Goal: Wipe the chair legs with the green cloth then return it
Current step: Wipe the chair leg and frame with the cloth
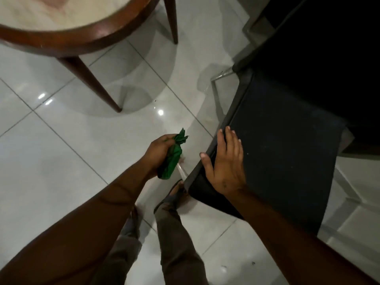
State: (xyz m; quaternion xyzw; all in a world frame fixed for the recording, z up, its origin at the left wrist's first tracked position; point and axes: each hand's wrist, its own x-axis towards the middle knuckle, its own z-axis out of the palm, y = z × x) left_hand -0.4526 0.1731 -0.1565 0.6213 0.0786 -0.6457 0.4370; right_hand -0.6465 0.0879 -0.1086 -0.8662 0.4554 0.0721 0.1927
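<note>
A black chair [283, 153] with metal legs stands at the right, seen from above. My right hand [224, 161] lies flat with fingers spread on the seat's front left corner. My left hand [158, 153] is closed around a bunched green cloth [172, 157], which wraps the chair's near front leg [182, 171] just below the seat corner. Only a short silver stretch of that leg shows under the cloth. Another metal leg [221, 76] shows at the chair's far side.
A round table with a dark wooden rim [86, 41] and slanted wooden legs [96, 83] stands at the upper left. The floor [61, 161] is glossy pale tile. My own legs and feet [174, 202] are below, close to the chair's corner.
</note>
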